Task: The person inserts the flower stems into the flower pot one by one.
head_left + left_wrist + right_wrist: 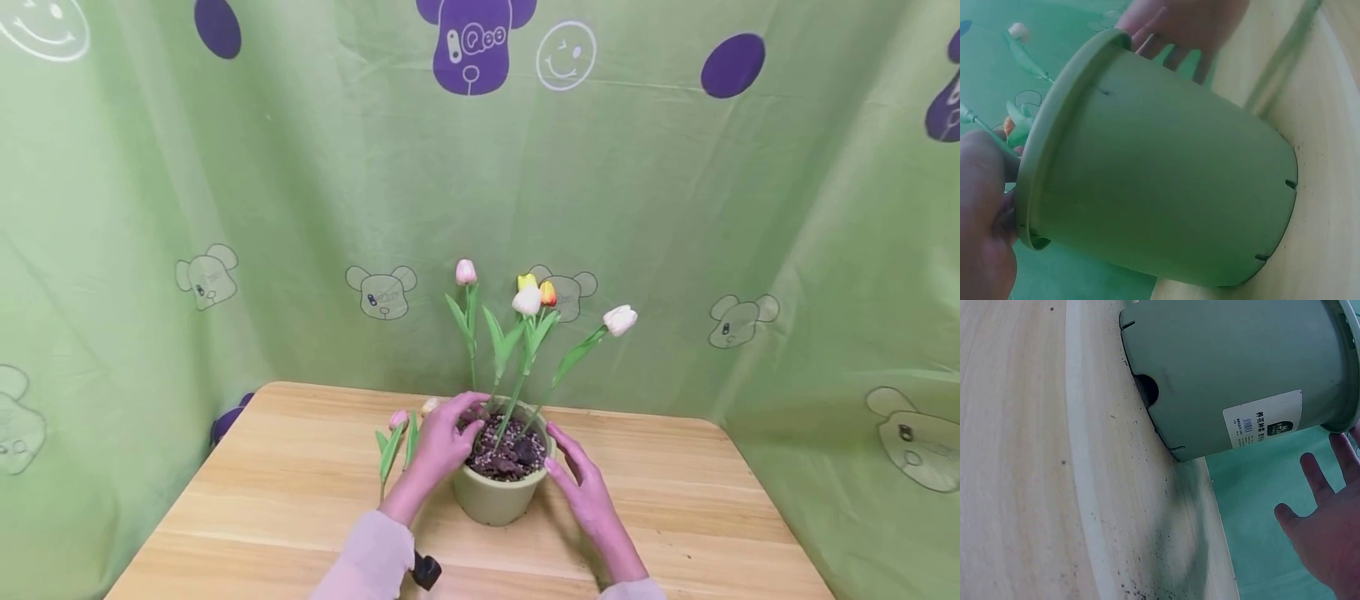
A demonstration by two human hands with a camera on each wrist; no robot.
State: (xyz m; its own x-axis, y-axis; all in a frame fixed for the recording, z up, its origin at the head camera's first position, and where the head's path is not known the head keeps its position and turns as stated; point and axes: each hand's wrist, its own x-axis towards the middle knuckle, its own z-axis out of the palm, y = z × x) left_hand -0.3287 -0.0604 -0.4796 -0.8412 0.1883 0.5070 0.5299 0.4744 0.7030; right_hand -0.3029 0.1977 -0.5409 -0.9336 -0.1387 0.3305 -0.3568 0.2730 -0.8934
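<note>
A green plastic flowerpot stands upright on the table, filled with dark speckled soil. Several artificial tulips rise from it: a pink tulip, a white tulip, yellow and orange ones behind, and a pale tulip leaning right. My left hand reaches over the pot's left rim, thumb and fingers apart beside the stems; its fingertips are partly hidden in the left wrist view. At the right rim, my right hand has its fingers spread, with fingertips touching or very near the rim.
More tulips, including a pink one, lie on the wooden table left of the pot. Soil crumbs are scattered near the pot's base. A black object shows beside my left sleeve. A green printed curtain surrounds the table.
</note>
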